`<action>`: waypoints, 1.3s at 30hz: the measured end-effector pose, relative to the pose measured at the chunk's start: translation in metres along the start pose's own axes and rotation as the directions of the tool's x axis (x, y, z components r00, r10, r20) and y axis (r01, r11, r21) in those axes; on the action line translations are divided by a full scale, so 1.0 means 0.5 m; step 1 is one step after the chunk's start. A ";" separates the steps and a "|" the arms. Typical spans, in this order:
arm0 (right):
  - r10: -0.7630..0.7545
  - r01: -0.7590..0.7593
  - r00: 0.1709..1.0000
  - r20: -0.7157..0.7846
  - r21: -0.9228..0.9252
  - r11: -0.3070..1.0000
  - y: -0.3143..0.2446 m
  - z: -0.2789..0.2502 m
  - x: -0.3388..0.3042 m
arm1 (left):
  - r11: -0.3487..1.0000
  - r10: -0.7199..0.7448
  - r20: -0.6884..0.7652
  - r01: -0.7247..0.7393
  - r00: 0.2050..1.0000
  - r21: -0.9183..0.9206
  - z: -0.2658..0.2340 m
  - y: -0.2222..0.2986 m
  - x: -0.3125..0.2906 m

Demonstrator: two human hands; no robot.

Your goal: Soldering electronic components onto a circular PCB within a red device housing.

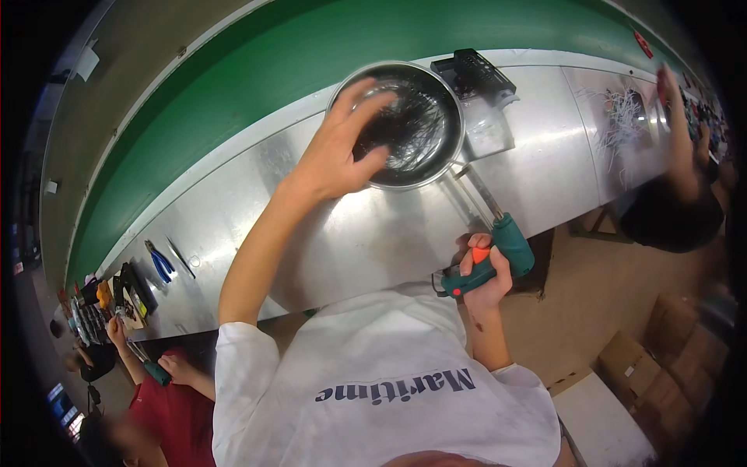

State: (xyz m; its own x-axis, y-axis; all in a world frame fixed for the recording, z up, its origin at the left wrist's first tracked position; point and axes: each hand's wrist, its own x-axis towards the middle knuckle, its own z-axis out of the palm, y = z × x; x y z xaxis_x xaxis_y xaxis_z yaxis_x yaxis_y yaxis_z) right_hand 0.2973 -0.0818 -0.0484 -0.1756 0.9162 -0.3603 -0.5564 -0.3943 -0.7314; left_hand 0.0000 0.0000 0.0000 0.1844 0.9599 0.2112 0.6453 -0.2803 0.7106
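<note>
A round shallow metal bowl (459, 128) rests on the steel bench; dark, shiny, thin pieces lie inside, too blurred to name. Over its left side reaches my left hand (342, 148), fingers spread and apart, with nothing seen in them. Whether the fingertips touch the contents I cannot tell. My right hand (487, 284) is wrapped around the grip of a green pistol-shaped power tool (512, 245) with an orange trigger. The tool's long metal barrel points up and left, its tip close to the bowl's lower right rim.
Right of the bowl are a black device (484, 74) and a clear plastic bag (489, 128). Blue-handled pliers (161, 263) lie on the bench (342, 241) at left. White strips (622, 117) are heaped at right. Co-workers sit on both sides; cardboard boxes (629, 364) stand at lower right.
</note>
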 end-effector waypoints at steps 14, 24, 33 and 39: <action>-0.022 0.022 1.000 -0.002 -0.005 1.000 0.000 0.007 0.004 | 0.947 -0.078 -0.097 0.104 0.992 0.303 0.030 0.005 0.015; -0.023 0.023 1.000 -0.002 -0.014 1.000 -0.003 0.007 0.001 | 0.992 -0.128 -0.079 0.126 0.989 -0.032 0.030 0.011 0.019; -0.067 0.068 0.997 0.026 -0.027 0.997 0.002 0.001 0.002 | 0.998 -0.025 -0.108 0.018 0.994 -0.060 0.029 0.004 0.018; -0.048 0.049 0.999 0.009 -0.014 0.999 0.000 0.002 0.002 | 0.988 0.105 -0.030 -0.101 0.994 0.114 0.023 0.015 0.017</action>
State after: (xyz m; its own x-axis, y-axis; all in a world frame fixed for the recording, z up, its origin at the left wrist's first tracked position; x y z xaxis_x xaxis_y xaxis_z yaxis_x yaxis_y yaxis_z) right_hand 0.2964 -0.0808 -0.0484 -0.1560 0.9348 -0.3190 -0.5526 -0.3503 -0.7562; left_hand 0.0148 0.0059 -0.0007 0.2285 0.9246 0.3050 0.7038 -0.3733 0.6044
